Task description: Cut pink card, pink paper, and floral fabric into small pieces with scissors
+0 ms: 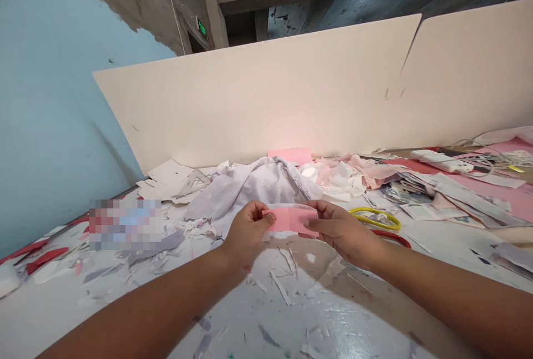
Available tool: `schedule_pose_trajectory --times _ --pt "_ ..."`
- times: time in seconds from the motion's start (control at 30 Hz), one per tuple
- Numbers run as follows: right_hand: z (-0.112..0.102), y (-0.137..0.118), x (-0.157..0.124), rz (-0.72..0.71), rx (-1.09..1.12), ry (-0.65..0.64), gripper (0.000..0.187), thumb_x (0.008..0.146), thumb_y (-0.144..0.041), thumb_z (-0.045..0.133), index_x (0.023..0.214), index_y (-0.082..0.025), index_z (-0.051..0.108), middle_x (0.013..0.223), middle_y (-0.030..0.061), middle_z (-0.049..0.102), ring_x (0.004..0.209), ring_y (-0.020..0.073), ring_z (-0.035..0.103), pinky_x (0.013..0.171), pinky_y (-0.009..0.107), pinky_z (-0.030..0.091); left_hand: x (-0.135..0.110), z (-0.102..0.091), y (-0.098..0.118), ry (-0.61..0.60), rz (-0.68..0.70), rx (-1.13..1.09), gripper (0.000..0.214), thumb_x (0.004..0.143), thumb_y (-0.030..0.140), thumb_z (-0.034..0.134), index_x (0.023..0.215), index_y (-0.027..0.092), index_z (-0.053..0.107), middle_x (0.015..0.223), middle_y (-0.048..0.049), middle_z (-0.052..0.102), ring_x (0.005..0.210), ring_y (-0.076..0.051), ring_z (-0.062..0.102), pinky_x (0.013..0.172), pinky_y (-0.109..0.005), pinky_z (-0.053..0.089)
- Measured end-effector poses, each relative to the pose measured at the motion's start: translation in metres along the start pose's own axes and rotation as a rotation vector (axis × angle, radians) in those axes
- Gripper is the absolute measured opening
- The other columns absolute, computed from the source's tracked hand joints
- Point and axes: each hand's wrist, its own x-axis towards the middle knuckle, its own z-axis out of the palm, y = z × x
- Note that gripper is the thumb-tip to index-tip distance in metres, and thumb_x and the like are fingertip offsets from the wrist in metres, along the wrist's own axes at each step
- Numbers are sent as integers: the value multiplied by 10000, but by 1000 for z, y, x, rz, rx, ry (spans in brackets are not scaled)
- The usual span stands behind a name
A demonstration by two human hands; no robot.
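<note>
As we pinch it between both hands, a rectangular strip of pink paper lies crosswise before us, its long axis running left to right.

Our left hand holds its left end and our right hand its right end, each closed on the paper between thumb and fingers, neither clearly nearer. Just past the right hand lies a yellow plastic loop; beyond, a crumpled white cloth heaps on the scrap-strewn white table, then a pink paper sheet before a tall cream board.
</note>
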Motion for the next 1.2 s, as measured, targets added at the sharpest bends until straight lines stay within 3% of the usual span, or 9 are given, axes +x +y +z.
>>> schedule_pose_trajectory --times 0.13,0.4,0.67,0.97,1.2 --pt "-6 4 6 -57 -84 33 211 619 -255 678 786 -181 572 697 -22 623 676 107 583 737 303 497 4 -5 -4 26 53 14 226 669 368 594 714 174 486 593 61 411 512 -47 372 486 -169 315" --pt "-13 6 10 -87 -138 116 248 591 -270 702 777 -183 562 678 -37 612 661 86 564 723 263 503 6 -7 -10 17 -3 -55 450 630 409 642 986 211 452 674 38 512 536 -67 456 497 -187 364" --pt "-13 7 9 -83 -152 118 275 567 -248 709 789 -180 562 641 -46 611 610 73 559 696 231 481 2 -7 -6 12 48 5 296 634 432 627 671 159 519 578 59 401 500 -41 364 475 -166 319" --pt "-11 7 8 -79 -225 142 289 569 -252 702 822 -193 576 694 -19 618 627 104 559 619 228 446 0 -6 -2 12 26 -10 316 629 431 623 607 170 448 544 70 336 450 -42 300 413 -164 276" --pt "-14 8 10 -87 -299 190 244 590 -314 686 768 -176 593 648 -24 578 562 72 494 543 200 399 6 -7 -11 -17 75 -7 298 657 401 610 617 164 433 554 67 321 482 -43 291 442 -164 263"
